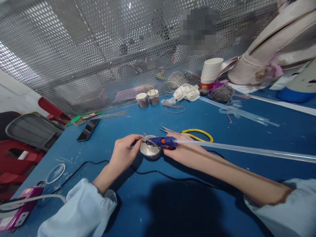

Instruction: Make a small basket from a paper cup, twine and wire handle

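Note:
My right hand (176, 148) is wrapped round a blue hot glue gun (169, 142). A long clear glue stick (237, 148) sticks out of its back end, over my forearm. The gun's nozzle end is at the rim of a small whitish cup (149, 152) on the table. At the cup's left side my left hand (125, 149) pinches a thin grey strand, seemingly yarn, near the nozzle. Exactly how the strand meets the cup is too small to make out. Just behind my right hand lie yellow-handled scissors (197, 134).
Two small wrapped cups (142, 100), stacked paper cups (211, 72) and grey yarn (222, 94) stand along the mesh partition. Spare glue sticks (239, 112) lie right. A phone (88, 130), a white ring (55, 173) and a purple power strip (24, 209) are left. A black cord (172, 176) crosses the table.

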### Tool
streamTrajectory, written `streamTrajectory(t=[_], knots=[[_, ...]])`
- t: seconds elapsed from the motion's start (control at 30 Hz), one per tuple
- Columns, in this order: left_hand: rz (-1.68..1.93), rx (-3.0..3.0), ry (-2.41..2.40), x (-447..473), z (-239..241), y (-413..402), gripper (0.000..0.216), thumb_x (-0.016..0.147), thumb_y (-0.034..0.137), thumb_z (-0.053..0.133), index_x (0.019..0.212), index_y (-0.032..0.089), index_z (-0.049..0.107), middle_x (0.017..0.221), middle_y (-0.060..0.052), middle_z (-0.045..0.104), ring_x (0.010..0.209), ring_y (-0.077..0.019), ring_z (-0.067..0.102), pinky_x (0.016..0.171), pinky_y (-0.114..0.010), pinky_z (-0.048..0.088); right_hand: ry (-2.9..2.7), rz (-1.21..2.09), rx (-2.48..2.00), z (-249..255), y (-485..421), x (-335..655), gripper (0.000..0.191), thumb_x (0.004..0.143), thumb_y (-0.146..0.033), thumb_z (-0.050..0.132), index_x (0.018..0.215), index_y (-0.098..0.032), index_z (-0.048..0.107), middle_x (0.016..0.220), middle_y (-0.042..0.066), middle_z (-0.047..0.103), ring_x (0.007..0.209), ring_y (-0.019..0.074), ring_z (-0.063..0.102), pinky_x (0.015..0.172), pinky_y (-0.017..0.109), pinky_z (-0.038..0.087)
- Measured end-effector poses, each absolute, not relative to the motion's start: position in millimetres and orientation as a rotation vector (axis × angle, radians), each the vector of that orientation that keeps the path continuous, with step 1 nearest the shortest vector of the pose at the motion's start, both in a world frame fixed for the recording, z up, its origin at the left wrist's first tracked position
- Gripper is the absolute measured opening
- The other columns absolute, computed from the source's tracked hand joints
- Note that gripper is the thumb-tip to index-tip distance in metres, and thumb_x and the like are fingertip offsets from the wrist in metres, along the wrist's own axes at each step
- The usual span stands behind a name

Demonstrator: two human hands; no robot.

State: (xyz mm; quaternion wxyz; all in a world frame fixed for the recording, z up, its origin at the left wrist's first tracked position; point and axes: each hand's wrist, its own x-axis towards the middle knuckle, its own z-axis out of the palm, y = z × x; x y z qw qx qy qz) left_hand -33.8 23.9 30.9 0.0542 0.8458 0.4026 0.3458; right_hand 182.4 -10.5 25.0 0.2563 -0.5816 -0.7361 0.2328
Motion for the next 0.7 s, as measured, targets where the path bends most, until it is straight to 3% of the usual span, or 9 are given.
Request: streamTrajectory(t=[0.7], knots=[[1.045, 2.567, 1.232, -34, 30, 24, 0.016, 0.085, 0.016, 0.053, 0.077, 0.017, 0.067, 0.082, -0.005, 0.077, 0.069, -0.0145, 0.071, 0.062, -0.021, 0.052, -1.983, 0.799, -1.44, 34, -11, 183, 0.007, 0.079, -0.024, 0.055, 0.073, -0.021, 0.058, 0.075, -0.001, 0.064, 0.068, 0.0153, 0.056, 0.06, 0.025, 0.036]])
